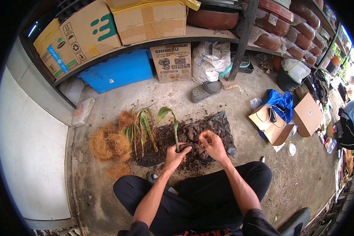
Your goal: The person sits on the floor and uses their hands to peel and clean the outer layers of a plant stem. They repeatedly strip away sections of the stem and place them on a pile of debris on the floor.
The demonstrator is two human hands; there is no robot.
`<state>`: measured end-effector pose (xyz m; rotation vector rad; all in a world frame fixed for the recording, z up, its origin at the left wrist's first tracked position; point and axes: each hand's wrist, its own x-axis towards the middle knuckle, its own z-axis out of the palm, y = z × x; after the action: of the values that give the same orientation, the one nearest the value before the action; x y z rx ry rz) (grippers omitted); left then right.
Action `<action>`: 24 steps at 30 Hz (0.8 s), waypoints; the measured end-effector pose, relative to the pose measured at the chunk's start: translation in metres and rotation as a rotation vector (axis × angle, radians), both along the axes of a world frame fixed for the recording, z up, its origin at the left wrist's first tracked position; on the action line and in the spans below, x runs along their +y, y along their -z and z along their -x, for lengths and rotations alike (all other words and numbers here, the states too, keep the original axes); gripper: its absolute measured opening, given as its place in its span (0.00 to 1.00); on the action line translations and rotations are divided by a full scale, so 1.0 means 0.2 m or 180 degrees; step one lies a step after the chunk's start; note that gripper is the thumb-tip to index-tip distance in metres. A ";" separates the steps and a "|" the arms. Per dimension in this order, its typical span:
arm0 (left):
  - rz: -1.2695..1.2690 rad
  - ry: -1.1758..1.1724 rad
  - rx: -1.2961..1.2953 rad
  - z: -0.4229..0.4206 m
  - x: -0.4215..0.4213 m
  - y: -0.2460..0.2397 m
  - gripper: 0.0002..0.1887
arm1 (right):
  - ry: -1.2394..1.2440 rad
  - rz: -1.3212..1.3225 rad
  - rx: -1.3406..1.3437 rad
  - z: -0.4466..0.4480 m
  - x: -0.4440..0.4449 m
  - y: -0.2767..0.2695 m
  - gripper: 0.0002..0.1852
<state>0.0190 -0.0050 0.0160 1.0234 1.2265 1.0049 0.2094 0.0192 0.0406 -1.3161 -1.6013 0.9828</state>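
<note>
My left hand (175,157) grips the base of a snake plant cutting (176,132), whose single leaf stands up and curls over to the left at its tip. A dark clump of soil sits around its lower end, partly behind my fingers. Just to the right, my right hand (214,146) has thumb and forefinger brought together beside the soil clods; whether anything thin is between them cannot be seen. Below both hands, loose dark soil (191,129) with fine roots lies on a black plastic sheet (224,121). More snake plants (144,125) with drooping, yellow-edged leaves rest at its left.
Orange-brown coconut fibre (109,144) lies at the left. A grey clog (206,91) sits beyond the soil. A blue bin (121,70) and cartons (172,63) are under a shelf. To the right are an opened cardboard box (271,121) and tangled string (286,180).
</note>
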 end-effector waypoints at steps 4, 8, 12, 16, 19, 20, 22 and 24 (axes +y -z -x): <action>0.0085 -0.0035 -0.0122 0.00 0.00 0.01 0.17 | -0.0192 0.0238 0.0527 0.03 -0.02 -0.05 0.08; 0.0454 -0.0042 -0.0616 0.01 0.00 0.02 0.13 | -0.0454 0.0250 0.0176 0.06 -0.04 -0.11 0.07; 0.0846 -0.0086 -0.1387 0.00 -0.01 0.03 0.09 | -0.0483 0.0106 -0.0057 0.06 -0.05 -0.12 0.07; 0.1173 -0.0018 -0.1530 0.00 -0.01 -0.02 0.10 | -0.0479 -0.0018 -0.0101 0.07 -0.06 -0.12 0.06; 0.1249 -0.0031 -0.1673 0.00 -0.01 -0.02 0.11 | -0.0414 -0.0096 -0.0160 0.08 -0.06 -0.11 0.06; 0.1244 -0.0050 -0.1700 0.00 -0.01 -0.03 0.11 | -0.0386 -0.0113 -0.0173 0.08 -0.06 -0.11 0.06; 0.1138 -0.0003 -0.1610 0.00 -0.01 -0.02 0.11 | -0.0337 -0.0204 -0.0177 0.09 -0.07 -0.11 0.06; 0.0940 0.0130 -0.1378 0.01 -0.02 0.00 0.12 | -0.0291 -0.0348 -0.0160 0.10 -0.07 -0.10 0.06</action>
<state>0.0179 -0.0085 0.0162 0.5604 0.9534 0.9205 0.1898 0.0051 0.0614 -1.2110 -1.7417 0.9094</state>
